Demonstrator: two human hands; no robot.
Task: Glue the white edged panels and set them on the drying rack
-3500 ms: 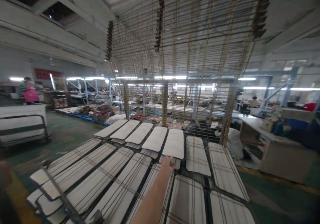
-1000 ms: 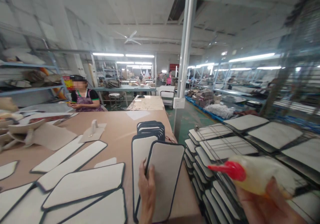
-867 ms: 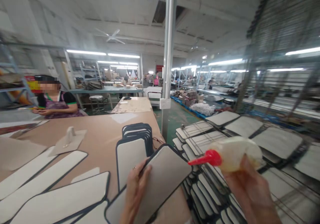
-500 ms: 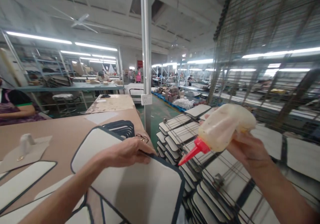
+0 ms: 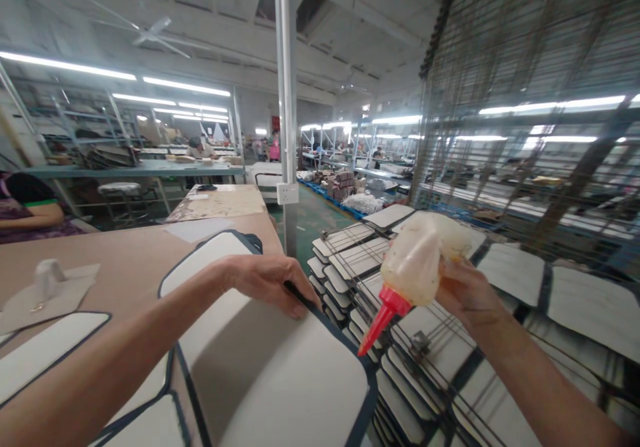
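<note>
My left hand (image 5: 273, 284) is closed on the far edge of a white panel with a dark blue border (image 5: 280, 380), thumb on its white face. The panel is tilted and bent over the table edge. My right hand (image 5: 463, 287) grips a translucent squeeze bottle (image 5: 415, 260), holding it upside down. Its red nozzle (image 5: 377, 320) points down and left, with the tip at the panel's dark right border; I cannot tell if it touches. More white panels (image 5: 50, 354) with dark edges lie on the table to the left.
A brown-topped table (image 5: 125, 254) carries a beige piece with a white knob-like object (image 5: 49, 280). To the right, a wire rack (image 5: 345, 247) holds layers of similar panels. A metal post (image 5: 287, 100) stands beyond the table. Another person's arm (image 5: 35, 215) shows at far left.
The bottle has come down and left, its nozzle tipping more steeply toward the panel's edge. My left hand keeps hold of the panel, which now lies more to the right. The view has shifted slightly.
</note>
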